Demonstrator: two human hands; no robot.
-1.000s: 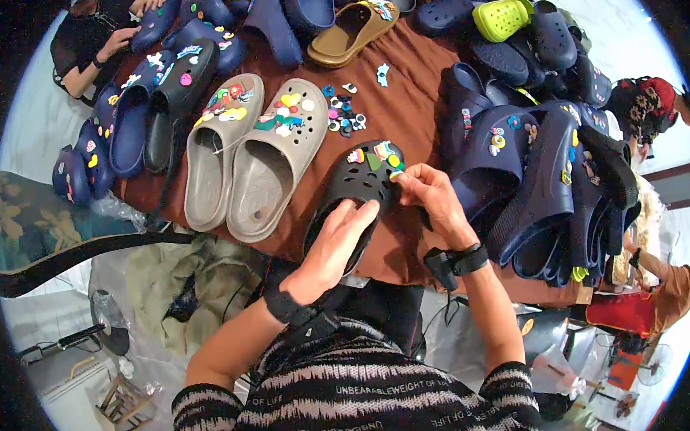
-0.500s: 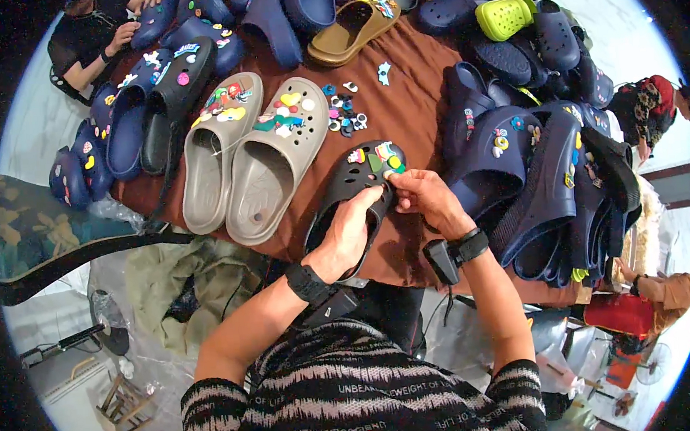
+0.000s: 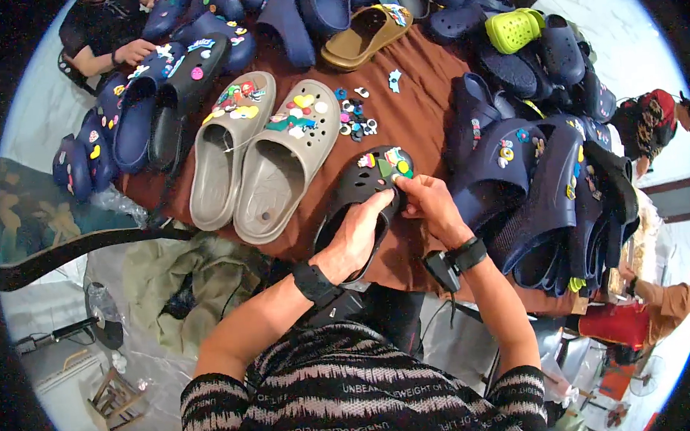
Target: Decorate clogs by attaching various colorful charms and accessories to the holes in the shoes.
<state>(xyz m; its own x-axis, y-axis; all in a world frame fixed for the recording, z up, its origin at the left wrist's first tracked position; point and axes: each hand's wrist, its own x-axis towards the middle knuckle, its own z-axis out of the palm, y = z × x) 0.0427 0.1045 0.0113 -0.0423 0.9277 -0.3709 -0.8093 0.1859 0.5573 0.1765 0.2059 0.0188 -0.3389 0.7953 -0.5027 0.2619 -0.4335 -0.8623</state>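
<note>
A black clog (image 3: 349, 186) with vent holes and several colourful shoe charms (image 3: 393, 166) on its toe lies at the near edge of the cloth. My left hand (image 3: 354, 240) grips it, fingers reaching into its opening and thumb pressed on the upper. At the clog's right side my right hand (image 3: 435, 209) is closed in a pinch on a small pale shoe charm (image 3: 396, 180), mostly covered by the fingertips. A pair of grey-beige clogs (image 3: 287, 160) with charms stands to the left. Behind the black clog lies a pile of loose charms (image 3: 356, 121).
Brown cloth (image 3: 413, 97) covers the table. Dark blue clogs (image 3: 493, 159) crowd the right side, with a lime clog (image 3: 515, 29) behind them. An olive-brown slide (image 3: 368, 39) stands at the back. At far left, another person's hand (image 3: 134, 52) touches a blue clog.
The view has shifted a little, moving the scene slightly rightward. My left hand keeps its grip on the clog, and my right hand stays pinched at the same charm.
</note>
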